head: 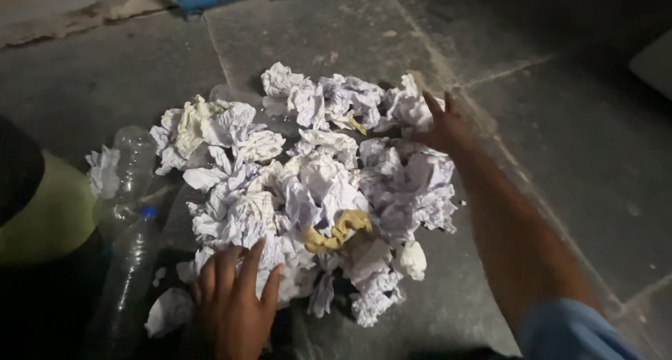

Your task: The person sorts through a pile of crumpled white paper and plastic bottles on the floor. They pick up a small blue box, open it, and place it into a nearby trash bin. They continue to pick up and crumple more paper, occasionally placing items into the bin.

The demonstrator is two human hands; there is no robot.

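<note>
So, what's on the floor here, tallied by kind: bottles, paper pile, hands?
Clear plastic bottles: 2, one capped, one uncapped
Pile of crumpled paper: 1
Hands: 2, left hand, right hand
Total: 5

Bare left hand (234,300); bare right hand (441,127), blue sleeve (567,330) at the forearm.

outdoor paved ground: stone slabs (336,31), litter.
</note>
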